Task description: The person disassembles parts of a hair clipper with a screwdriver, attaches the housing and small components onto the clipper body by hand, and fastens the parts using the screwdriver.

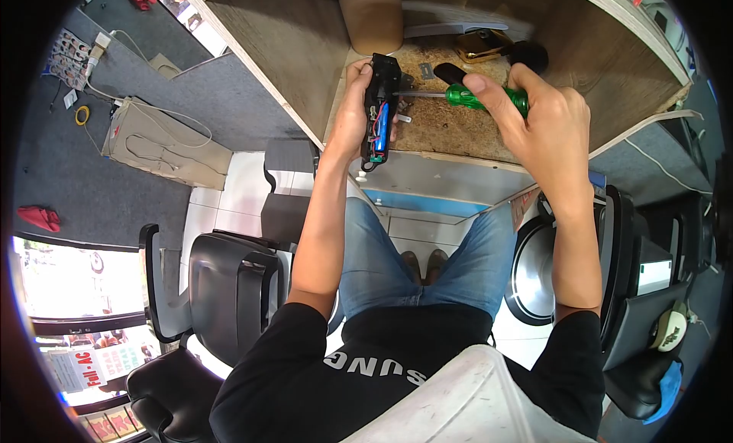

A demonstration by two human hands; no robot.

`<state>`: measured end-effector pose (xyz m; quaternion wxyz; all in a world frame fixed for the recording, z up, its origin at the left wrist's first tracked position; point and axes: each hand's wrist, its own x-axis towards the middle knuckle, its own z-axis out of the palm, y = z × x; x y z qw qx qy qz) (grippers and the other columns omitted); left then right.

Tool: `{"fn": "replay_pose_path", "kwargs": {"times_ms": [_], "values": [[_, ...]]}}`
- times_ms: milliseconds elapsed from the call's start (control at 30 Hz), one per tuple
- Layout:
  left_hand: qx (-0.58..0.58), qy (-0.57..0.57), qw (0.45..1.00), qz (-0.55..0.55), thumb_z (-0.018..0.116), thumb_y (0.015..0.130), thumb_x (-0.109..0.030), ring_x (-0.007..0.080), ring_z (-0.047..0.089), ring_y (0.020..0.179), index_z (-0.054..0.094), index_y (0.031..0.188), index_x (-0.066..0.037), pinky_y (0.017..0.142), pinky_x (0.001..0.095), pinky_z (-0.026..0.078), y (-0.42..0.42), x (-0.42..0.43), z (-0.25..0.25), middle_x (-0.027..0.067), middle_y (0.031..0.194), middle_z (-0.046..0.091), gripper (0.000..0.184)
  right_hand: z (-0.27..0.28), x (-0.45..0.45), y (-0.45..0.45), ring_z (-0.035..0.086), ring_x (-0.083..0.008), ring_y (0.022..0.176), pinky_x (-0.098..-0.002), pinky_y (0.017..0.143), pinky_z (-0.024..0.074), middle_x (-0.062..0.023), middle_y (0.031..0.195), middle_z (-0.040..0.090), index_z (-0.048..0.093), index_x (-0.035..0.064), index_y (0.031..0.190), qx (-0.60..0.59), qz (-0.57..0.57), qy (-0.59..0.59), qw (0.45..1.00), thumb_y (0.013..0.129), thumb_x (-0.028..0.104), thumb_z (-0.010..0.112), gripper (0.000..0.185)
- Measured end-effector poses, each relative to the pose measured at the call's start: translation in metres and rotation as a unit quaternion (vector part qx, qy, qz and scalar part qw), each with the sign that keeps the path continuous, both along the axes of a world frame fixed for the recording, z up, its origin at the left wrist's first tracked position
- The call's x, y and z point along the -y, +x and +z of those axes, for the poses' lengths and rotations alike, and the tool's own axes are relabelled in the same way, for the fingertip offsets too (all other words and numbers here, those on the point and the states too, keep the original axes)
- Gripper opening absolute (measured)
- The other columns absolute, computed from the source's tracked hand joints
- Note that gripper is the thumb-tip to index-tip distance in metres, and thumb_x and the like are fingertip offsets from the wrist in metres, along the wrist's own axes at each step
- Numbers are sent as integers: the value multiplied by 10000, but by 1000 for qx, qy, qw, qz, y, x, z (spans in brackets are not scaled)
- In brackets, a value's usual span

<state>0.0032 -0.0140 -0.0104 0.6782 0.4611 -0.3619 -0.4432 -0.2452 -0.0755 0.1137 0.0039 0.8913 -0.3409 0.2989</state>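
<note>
Head view: opened device (pixel 381 112) held in left hand (pixel 353 111) near the shelf's (pixel 458 138) front left corner, screwdriver (pixel 460 96) gripped in right hand (pixel 548 121). Probably light, stiff, fragile around the battery (pixel 382 132); best held by the casing (pixel 388 67).

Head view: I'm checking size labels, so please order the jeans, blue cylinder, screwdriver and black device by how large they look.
1. Jeans
2. Black device and screwdriver: unsure, alike in length, and the right hand covers part of the screwdriver
3. Blue cylinder
</note>
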Motion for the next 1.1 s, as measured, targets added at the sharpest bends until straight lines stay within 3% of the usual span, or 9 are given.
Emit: {"fn": "replay_pose_path", "kwargs": {"times_ms": [133, 200, 333, 567, 633, 767, 933, 1033, 1100], "values": [[9, 3, 1000, 0, 383, 1136, -493, 194, 611, 571, 385, 1398, -190, 446, 342, 541, 0, 0, 1, 124, 908, 620, 400, -8, 0, 0, 724, -369, 627, -446, 575, 552, -137, 650, 684, 564, 43, 1083, 146, 126, 3, 981, 945, 494, 794, 525], [3, 9, 1000, 8, 382, 1137, -492, 192, 609, 572, 385, 1396, -190, 447, 344, 542, -1, 2, 2, 124, 908, 620, 398, -8, -2, -4, 720, -367, 617, -440, 575, 553, -128, 636, 682, 553, 48, 1139, 113, 138, 26, 984, 953, 495, 783, 537], [3, 10, 1000, 4, 383, 1138, -489, 190, 613, 591, 393, 1381, -192, 447, 344, 542, -3, 1, 5, 124, 914, 619, 384, -8, -2, -3, 611, -273, 517, -399, 524, 455, -128, 641, 606, 582, 28, 1042, 105, 160, 30, 981, 937, 353, 844, 430], [4, 6, 1000, 2, 387, 1138, -490, 191, 615, 605, 402, 1364, -191, 453, 343, 543, -2, 0, 3, 123, 918, 614, 376, -3, -10, 1, 635, -299, 526, -399, 509, 463, -114, 575, 581, 637, 26, 897, 37, 15, 50, 998, 951, 457, 808, 467], [-2, 7, 1000, 9, 387, 1138, -491, 190, 615, 605, 403, 1365, -190, 455, 344, 545, -1, 0, 3, 122, 917, 613, 378, -10, -4, 3, 686, -314, 535, -413, 514, 521, -129, 595, 655, 686, 48, 895, 105, 68, 16, 992, 927, 561, 790, 525], [4, 9, 1000, 11, 387, 1138, -486, 189, 616, 608, 404, 1378, -188, 458, 342, 550, -3, 1, 4, 119, 914, 613, 383, -14, 1, 13, 698, -342, 579, -429, 541, 530, -136, 617, 663, 643, 50, 898, 206, 160, 19, 965, 947, 577, 759, 542], [6, 7, 1000, 18, 376, 1136, -452, 169, 633, 633, 450, 1375, -159, 458, 310, 549, -3, -1, 4, 109, 911, 645, 385, 1, -2, 12, 736, -381, 717, -445, 632, 554, -153, 722, 700, 589, 43, 1002, 22, -4, 72, 997, 948, 519, 782, 517], [-7, 10, 999, 32, 372, 1139, -442, 171, 634, 633, 439, 1360, -162, 459, 311, 552, -3, -1, 3, 112, 913, 646, 362, -6, -1, 14, 710, -366, 669, -432, 614, 538, -148, 681, 671, 598, 28, 955, 172, 118, 45, 977, 935, 492, 805, 508], [-31, 12, 998, 49, 365, 1143, -433, 171, 634, 632, 434, 1356, -165, 460, 311, 553, -5, 0, 7, 112, 912, 645, 349, -4, 2, 7, 688, -360, 627, -426, 593, 521, -151, 636, 643, 611, 18, 895, 139, 147, 53, 978, 946, 485, 798, 506]]}}
